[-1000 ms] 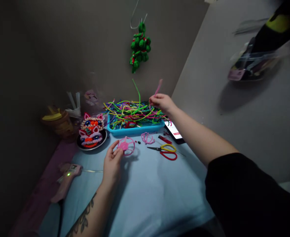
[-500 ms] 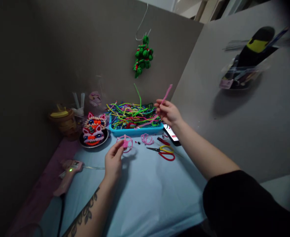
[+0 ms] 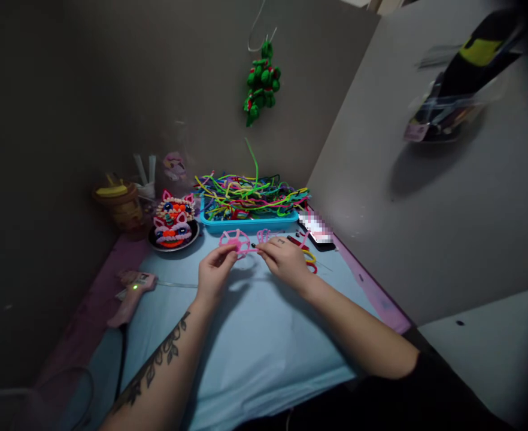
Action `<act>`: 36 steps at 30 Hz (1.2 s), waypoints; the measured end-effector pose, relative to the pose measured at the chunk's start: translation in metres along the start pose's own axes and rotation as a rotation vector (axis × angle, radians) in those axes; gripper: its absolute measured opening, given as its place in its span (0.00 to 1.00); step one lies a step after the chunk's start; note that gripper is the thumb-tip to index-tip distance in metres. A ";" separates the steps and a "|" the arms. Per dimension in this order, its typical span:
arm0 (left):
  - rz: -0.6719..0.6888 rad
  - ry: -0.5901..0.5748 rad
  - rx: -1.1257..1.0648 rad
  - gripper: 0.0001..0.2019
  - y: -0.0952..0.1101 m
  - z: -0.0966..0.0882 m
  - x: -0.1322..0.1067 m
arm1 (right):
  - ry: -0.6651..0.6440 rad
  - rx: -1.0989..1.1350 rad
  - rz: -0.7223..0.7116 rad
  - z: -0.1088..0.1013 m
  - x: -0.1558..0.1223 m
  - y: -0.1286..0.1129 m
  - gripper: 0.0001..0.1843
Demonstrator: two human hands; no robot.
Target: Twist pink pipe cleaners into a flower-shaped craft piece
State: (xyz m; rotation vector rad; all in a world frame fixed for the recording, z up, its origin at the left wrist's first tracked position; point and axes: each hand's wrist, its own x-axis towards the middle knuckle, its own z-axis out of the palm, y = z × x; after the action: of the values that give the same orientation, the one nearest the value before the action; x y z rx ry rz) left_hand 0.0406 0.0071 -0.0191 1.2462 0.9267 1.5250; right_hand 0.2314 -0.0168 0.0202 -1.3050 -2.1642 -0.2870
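My left hand (image 3: 217, 269) pinches a pink wheel-shaped frame (image 3: 236, 234) bent from pipe cleaner, with spokes and a round hub, held above the table. Close on its right, my right hand (image 3: 284, 260) grips a pink pipe cleaner (image 3: 306, 239), one end of which reaches the frame's edge. Whether the two are joined there I cannot tell. Behind my right fingers lies a coil of pink pipe cleaner (image 3: 263, 236). Scissors (image 3: 309, 257) with red and yellow handles are partly covered by my right hand.
A blue tray (image 3: 250, 226) heaped with coloured pipe cleaners (image 3: 255, 197) stands at the back. Left of it is a dark bowl (image 3: 174, 244) with two lion-head figures. A pink glue gun (image 3: 133, 293) with a lit green light lies left; a phone (image 3: 318, 230) lies right.
My right hand has come down and left from beside the tray, bringing the pink pipe cleaner to the frame. The left hand still holds the frame. The view has tilted slightly down.
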 end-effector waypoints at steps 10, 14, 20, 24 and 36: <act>0.098 -0.068 0.158 0.10 -0.004 0.001 -0.001 | 0.058 0.034 0.062 -0.004 -0.006 -0.007 0.10; 0.131 -0.088 0.208 0.10 -0.002 0.000 -0.002 | 0.059 0.024 0.068 -0.002 -0.009 -0.011 0.10; 0.152 -0.098 0.262 0.13 0.003 -0.001 -0.001 | 0.024 -0.003 0.067 0.004 -0.010 -0.010 0.09; 0.142 -0.097 0.296 0.12 0.003 -0.002 0.000 | -0.004 0.011 0.054 0.009 -0.011 -0.006 0.09; 0.240 -0.114 0.452 0.09 0.001 0.000 0.000 | -0.029 0.104 0.129 0.013 -0.012 0.003 0.10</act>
State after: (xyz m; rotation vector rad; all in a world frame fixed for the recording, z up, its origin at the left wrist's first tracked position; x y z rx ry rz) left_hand 0.0406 0.0067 -0.0183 1.8030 1.1158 1.4503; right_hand 0.2334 -0.0177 0.0026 -1.3889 -2.0787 -0.1028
